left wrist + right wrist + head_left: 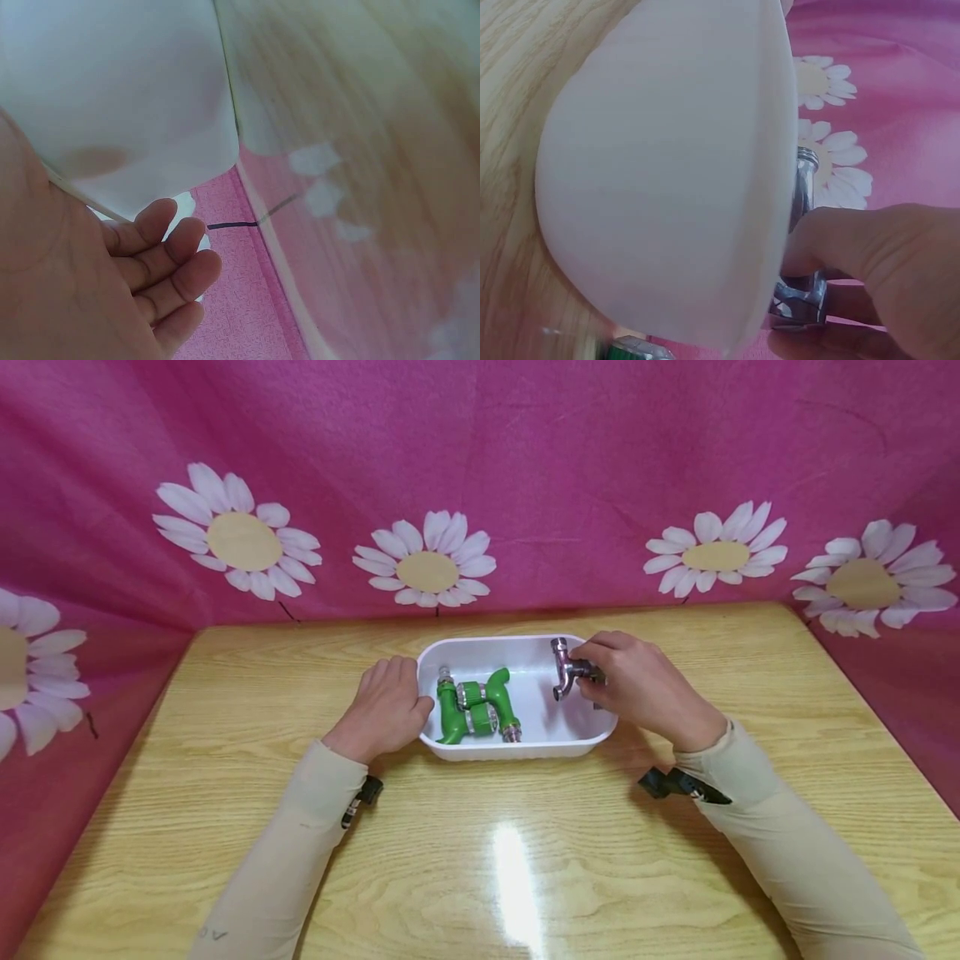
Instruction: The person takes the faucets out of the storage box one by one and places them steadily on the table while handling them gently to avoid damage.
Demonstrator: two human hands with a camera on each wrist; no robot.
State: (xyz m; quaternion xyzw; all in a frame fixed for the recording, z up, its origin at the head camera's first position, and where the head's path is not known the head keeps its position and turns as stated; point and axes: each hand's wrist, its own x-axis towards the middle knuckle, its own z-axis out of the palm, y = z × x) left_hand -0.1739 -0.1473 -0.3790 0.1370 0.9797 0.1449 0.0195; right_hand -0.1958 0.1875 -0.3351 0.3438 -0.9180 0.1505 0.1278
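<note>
A white plastic tub (pixel 517 749) stands on the table. My left hand (pixel 384 708) holds its left end, thumb over the rim; in the left wrist view the fingers (pixel 180 262) curl beside the tub wall (pixel 150 90). Two green taps (pixel 452 714) (pixel 498 697) with silvery threaded ends lie in the tub's left half. Over the right end, my right hand (pixel 648 685) grips a chrome tap (pixel 564 670) by its handle side, spout pointing down and toward the left. The right wrist view shows the chrome tap (pixel 802 180) partly hidden behind the tub wall.
The tub rests on a wood-grain table (pixel 420 852) near its back edge. A pink cloth (pixel 547 485) with white daisies hangs behind and at both sides. A green and silvery thing (pixel 637 349) shows at the right wrist view's bottom edge, mostly cut off.
</note>
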